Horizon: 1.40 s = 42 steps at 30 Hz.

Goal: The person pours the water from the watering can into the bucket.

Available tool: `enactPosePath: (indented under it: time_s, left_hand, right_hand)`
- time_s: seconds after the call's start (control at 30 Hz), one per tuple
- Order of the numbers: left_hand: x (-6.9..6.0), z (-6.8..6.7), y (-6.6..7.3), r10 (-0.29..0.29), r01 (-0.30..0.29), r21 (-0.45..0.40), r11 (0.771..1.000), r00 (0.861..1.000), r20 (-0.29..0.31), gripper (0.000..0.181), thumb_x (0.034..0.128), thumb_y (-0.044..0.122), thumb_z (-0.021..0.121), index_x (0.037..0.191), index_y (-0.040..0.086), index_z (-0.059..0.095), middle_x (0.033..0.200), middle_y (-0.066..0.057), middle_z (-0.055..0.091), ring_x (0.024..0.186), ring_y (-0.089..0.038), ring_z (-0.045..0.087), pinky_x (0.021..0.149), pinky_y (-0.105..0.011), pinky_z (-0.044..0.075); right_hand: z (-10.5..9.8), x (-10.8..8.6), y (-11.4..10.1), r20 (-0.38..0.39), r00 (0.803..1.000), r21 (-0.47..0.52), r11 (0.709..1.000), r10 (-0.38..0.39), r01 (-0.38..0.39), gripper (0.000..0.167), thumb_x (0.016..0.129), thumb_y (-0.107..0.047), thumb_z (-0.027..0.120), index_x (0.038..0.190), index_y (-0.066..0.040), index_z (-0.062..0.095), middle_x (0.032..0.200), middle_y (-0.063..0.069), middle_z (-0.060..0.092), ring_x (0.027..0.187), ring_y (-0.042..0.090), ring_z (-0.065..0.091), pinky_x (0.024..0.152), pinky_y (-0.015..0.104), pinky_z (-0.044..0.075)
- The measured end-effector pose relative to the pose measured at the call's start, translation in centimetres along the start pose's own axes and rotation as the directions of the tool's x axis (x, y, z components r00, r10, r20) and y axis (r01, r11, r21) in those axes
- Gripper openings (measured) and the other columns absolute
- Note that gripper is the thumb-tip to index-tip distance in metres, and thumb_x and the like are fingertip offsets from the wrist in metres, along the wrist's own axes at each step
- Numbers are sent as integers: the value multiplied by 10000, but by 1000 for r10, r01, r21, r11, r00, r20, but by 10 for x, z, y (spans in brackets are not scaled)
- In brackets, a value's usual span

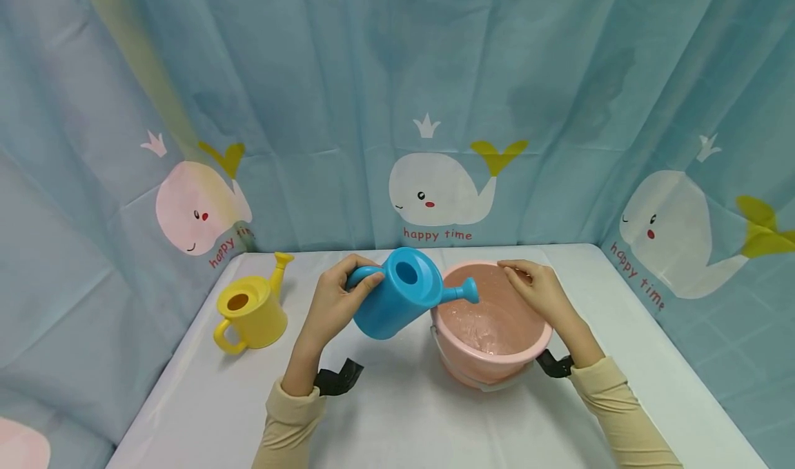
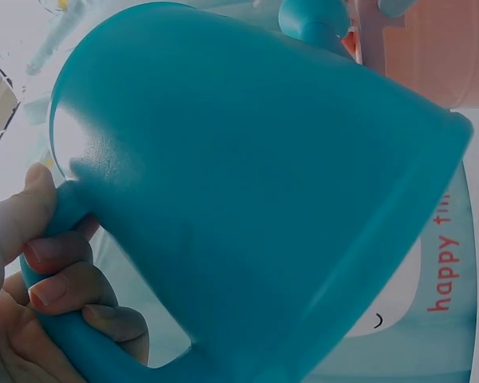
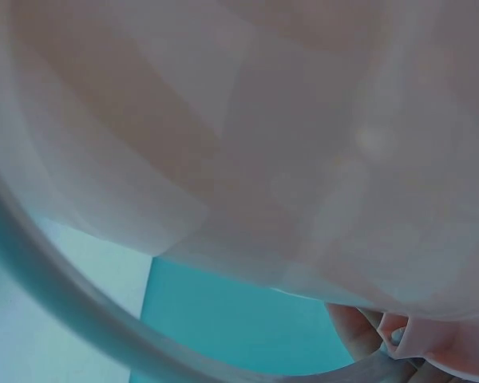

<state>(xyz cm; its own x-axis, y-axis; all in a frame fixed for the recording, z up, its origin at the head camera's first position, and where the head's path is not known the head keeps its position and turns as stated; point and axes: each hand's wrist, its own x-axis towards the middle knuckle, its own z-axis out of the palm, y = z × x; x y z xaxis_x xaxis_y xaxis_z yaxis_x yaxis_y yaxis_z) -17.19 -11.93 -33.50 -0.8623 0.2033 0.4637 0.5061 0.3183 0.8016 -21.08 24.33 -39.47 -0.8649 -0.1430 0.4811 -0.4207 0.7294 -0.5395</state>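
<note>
Left grip [image 1: 334,298] holding the blue plastic watering can [image 1: 394,300], I'm aiming well inside the round pink plastic bucket [image 1: 473,357], right grip [image 1: 537,290] pinching it.

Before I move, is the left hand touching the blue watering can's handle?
Touching. The left wrist view shows the left hand with its fingers curled round the blue handle.
</note>
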Motion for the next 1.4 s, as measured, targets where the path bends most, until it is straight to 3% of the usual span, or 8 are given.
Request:
enactPosePath:
  time_s: [0.2, 0.53, 0.9, 1.4]
  left_hand:
    - [1, 1, -4, 18, -18, -16, 1000, 1000, 2, 187, 867, 273, 648, 973, 120, 634, 978, -30, 655, 934, -181, 604, 856, -433, 495]
    - [2, 2, -3, -20, 20, -8, 1000, 1000, 16, 162, 870, 167, 649, 1002, 75, 627, 1005, -79, 653, 959, -220, 604, 876, -450, 484]
    - [2, 1, -2, -1, 1, -16, 1000, 1000, 18, 216, 868, 310, 644, 979, 125, 634, 980, -20, 655, 940, -180, 608, 866, -448, 490]
    - [4, 1, -3, -12, 12, -7, 1000, 1000, 18, 228, 870, 316, 638, 988, 120, 634, 989, -29, 656, 951, -188, 610, 866, -457, 489]
  right_hand:
    - [0, 0, 0, 3, 1000, 1, 1000, -6, 6, 234, 919, -151, 585, 1122, -66, 663, 1076, 124, 672, 989, 288, 636, 780, 422, 527]
    - [0, 0, 0, 5, 1000, -5, 1000, 7, -7, 234, 919, -146, 583, 1126, -71, 662, 1092, 120, 668, 1018, 285, 626, 798, 417, 523]
    - [1, -1, 0, 2, 1000, -1, 1000, 14, -14, 228, 917, -126, 580, 1121, -71, 664, 1090, 130, 667, 1015, 297, 625, 800, 428, 520]
    - [0, 0, 0, 10, 1000, 5, 1000, 21, -21, 232, 916, -131, 583, 1127, -72, 662, 1098, 128, 664, 1021, 295, 624, 801, 422, 522]
